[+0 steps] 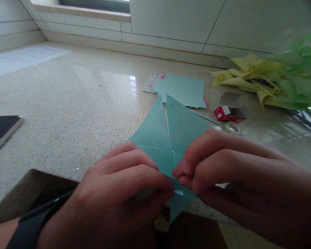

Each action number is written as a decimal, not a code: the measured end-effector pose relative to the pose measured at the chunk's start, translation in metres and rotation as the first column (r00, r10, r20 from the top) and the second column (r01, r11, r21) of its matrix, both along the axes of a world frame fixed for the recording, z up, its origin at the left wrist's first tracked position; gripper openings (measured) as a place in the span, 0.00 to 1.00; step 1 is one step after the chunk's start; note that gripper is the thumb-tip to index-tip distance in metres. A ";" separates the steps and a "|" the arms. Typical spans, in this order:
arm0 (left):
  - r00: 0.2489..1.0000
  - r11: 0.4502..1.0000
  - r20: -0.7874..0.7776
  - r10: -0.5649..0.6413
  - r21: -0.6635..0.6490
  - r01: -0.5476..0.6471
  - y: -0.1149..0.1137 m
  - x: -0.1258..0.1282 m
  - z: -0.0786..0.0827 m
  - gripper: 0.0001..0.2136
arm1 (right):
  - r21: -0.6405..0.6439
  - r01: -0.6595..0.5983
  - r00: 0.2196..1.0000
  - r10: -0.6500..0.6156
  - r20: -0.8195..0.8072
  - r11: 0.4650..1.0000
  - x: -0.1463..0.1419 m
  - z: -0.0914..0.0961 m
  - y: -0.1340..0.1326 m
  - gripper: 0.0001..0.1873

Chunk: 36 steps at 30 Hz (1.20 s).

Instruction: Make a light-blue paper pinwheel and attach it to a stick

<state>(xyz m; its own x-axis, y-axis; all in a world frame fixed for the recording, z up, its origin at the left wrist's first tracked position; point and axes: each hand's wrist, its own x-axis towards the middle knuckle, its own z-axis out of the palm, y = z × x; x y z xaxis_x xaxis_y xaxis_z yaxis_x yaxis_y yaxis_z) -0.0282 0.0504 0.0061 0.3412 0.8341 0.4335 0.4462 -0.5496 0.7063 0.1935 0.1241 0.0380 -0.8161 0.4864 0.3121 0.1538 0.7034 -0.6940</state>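
A teal sheet of paper (168, 133), folded into two pointed flaps, lies at the counter's front edge. My left hand (119, 193) pinches its near left part, fingers pressed together on the paper. My right hand (223, 162) pinches the near right part, fingertips meeting those of the left at the paper's centre fold. The paper's lower tip hangs over the counter edge below my fingers. A black band sits on my left wrist.
A stack of teal sheets (182, 89) lies behind. Folded yellow and green paper shapes (274, 81) pile up at the right. A small red box (229, 114), a tape roll (232, 128), a dark device (1, 129) at the left and a printed sheet (23, 58) rest on the stone counter (75, 103).
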 end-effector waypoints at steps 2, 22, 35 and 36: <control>1.000 1.000 0.006 0.014 0.011 -0.015 0.000 0.001 -0.001 0.06 | 0.010 0.004 1.000 -0.004 0.009 1.000 0.000 -0.001 0.001 0.09; 0.997 0.996 0.006 0.082 -0.028 -0.082 0.002 0.002 -0.002 0.07 | 0.077 0.054 0.999 -0.054 -0.003 0.996 0.003 -0.007 -0.007 0.16; 0.995 0.996 0.052 0.083 -0.041 -0.081 0.001 0.003 -0.004 0.07 | -0.003 0.064 0.997 -0.064 0.030 0.998 -0.003 -0.011 -0.002 0.14; 0.995 0.995 0.053 0.087 -0.044 -0.085 0.001 0.003 -0.004 0.07 | -0.011 0.066 0.997 -0.065 0.029 0.998 -0.004 -0.011 -0.002 0.14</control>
